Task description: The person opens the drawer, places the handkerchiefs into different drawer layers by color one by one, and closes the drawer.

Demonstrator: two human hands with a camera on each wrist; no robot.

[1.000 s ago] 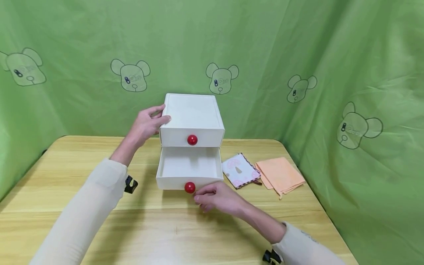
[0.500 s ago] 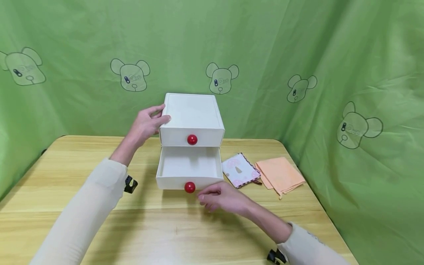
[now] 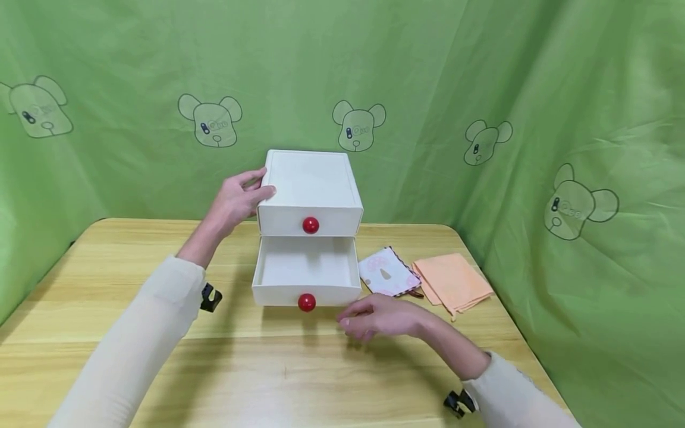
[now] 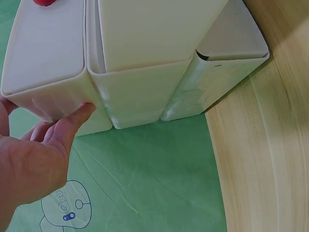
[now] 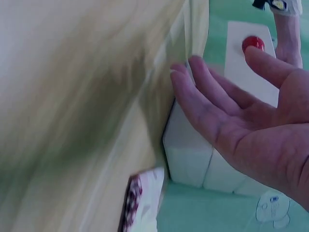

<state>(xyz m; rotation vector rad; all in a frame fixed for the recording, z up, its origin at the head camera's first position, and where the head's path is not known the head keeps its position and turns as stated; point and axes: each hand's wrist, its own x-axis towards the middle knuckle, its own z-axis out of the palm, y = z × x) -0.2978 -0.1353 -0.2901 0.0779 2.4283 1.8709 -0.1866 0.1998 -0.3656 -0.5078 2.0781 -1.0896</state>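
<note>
A white drawer cabinet (image 3: 310, 178) stands at the back of the wooden table. Its three stacked tiers show in the left wrist view. The top drawer, with a red knob (image 3: 310, 225), is closed. Below it the middle drawer (image 3: 306, 267) is pulled out, with nothing inside, and has its own red knob (image 3: 307, 302). My left hand (image 3: 235, 199) steadies the cabinet's upper left side, thumb over the top edge and fingers against the side panel. Just right of the pulled-out drawer's front, my right hand (image 3: 382, 316) hovers with loosely bent fingers, holding nothing.
A white patterned cloth (image 3: 387, 273) with a checked border lies right of the cabinet. Beside it is a folded orange cloth (image 3: 453, 282). Green curtains (image 3: 407, 77) with bear prints hang behind and at the sides of the table (image 3: 257, 380).
My right hand has drawn away to the right from the lower red knob. The left hand, cabinet and pulled-out drawer have stayed in place.
</note>
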